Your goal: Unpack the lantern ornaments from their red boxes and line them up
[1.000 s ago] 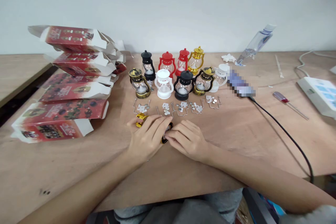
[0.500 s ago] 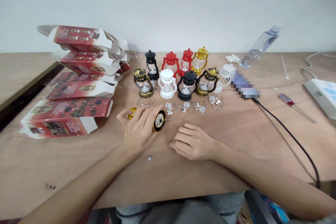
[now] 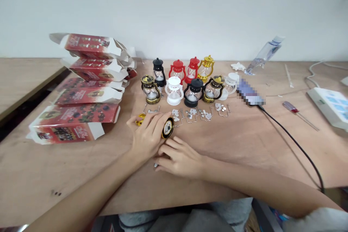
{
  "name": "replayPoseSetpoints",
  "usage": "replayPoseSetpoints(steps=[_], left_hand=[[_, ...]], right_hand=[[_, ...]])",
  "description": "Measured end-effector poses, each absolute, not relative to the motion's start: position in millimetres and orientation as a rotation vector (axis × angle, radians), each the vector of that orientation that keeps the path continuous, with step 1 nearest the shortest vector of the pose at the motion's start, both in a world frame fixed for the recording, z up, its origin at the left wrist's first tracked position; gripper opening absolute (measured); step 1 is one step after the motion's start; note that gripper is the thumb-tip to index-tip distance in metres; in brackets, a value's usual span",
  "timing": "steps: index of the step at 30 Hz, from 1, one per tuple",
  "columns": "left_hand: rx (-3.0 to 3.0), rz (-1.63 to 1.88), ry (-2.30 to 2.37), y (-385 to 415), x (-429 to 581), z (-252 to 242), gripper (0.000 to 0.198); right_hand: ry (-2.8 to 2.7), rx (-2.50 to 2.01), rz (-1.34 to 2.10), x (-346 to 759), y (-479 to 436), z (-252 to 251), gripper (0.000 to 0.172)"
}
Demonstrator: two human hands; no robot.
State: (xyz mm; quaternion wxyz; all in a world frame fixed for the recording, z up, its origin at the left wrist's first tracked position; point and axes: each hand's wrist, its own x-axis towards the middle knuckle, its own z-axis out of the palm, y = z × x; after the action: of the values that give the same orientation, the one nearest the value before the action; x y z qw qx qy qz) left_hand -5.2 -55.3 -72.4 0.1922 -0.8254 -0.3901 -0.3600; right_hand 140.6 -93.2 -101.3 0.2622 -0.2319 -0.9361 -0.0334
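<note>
My left hand (image 3: pixel 148 134) is wrapped round a gold toy lantern (image 3: pixel 168 128) lying on its side. The lantern's round black-rimmed base faces right, and its gold top (image 3: pixel 140 119) shows past my thumb; the middle is hidden under my fingers. Just below and to the right, my right hand (image 3: pixel 181 157) rests low over the table, fingers curled. Its fingertips meet at a small silver disc (image 3: pixel 156 165), like a button cell, on the wood. Beyond both hands lie small sets of metal plates, discs and bent wires (image 3: pixel 192 113).
Several toy lanterns in black, red, white and gold (image 3: pixel 174 90) stand at the back. Red printed boxes (image 3: pixel 78 114) are stacked left. To the right are a phone (image 3: pixel 248 92) with a black cable, a screwdriver (image 3: pixel 299 115), a tilted bottle (image 3: pixel 263 56) and a white power strip (image 3: pixel 330 105).
My right hand has moved left and slightly down to the silver disc, close beside my left hand. The left hand keeps its hold on the gold lantern. The view has shifted slightly.
</note>
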Motion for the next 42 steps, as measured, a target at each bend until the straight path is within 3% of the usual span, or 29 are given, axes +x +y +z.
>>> replayPoseSetpoints(steps=[6, 15, 36, 42], left_hand=[[-2.319, -1.052, -1.084, -56, -6, -70, 0.026], [-2.304, -1.038, -1.080, -53, -7, -73, 0.026], [-2.299, -1.023, -1.036, -53, -7, -71, 0.026], [-2.277, -1.019, -1.014, -54, -7, -66, 0.024]], right_hand=[[-2.520, -0.572, -0.105, 140, -91, -101, 0.022], [-2.586, -0.626, 0.147, 144, -95, -93, 0.019], [-2.442, -0.515, -0.290, 143, -104, -91, 0.023], [-2.385, -0.787, -0.252, 160, -95, -94, 0.024]])
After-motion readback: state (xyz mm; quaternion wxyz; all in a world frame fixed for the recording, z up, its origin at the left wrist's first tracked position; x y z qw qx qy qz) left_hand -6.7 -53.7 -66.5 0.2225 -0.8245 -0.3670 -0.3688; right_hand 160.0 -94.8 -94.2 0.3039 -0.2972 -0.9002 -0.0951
